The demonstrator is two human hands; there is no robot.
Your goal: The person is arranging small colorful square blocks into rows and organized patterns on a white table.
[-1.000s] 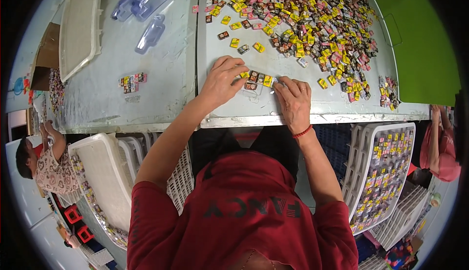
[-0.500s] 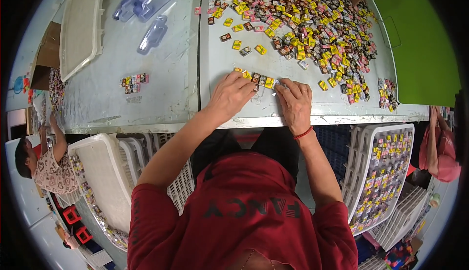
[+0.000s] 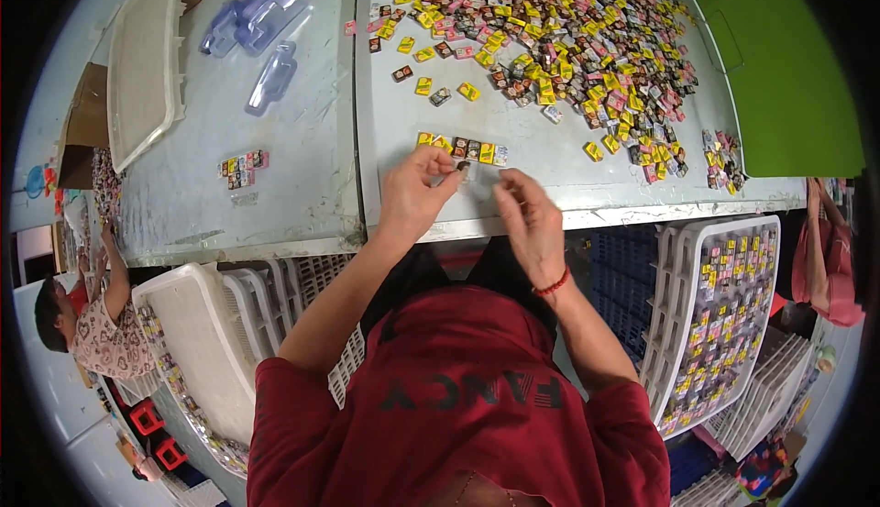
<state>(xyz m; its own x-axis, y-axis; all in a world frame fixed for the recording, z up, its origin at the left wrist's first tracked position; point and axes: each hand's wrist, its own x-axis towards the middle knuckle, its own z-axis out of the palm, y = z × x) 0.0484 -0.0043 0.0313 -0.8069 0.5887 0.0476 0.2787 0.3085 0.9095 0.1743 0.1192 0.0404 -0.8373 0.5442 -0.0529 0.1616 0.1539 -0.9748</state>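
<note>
Small dark box point(image 3: 464, 168) located just on the near side of a row of small boxes point(image 3: 472, 150), at about mid-length; it appears pinched between thumb and fingertips of the left hand point(image 3: 414, 193), by which it is approached from the near left; the row's long axis is laid left to right, its right end slightly nearer; the left hand is placed nearer the row, while the right hand point(image 3: 533, 225) is held apart from it, near and right, thumb and fingers parted, nothing seen between them.

Row: flat-faced oblong blocks, yellow at left, dark in the middle, then yellow and whitish; bench point(image 3: 394, 117) pale, smooth, scuffed; a loose pile of similar boxes point(image 3: 550, 39) spread at far right; at left, a compact cluster of boxes point(image 3: 243, 169); farther off, bluish clear plastic trays point(image 3: 272, 79), glossy, moulded with rounded shoulders.
</note>
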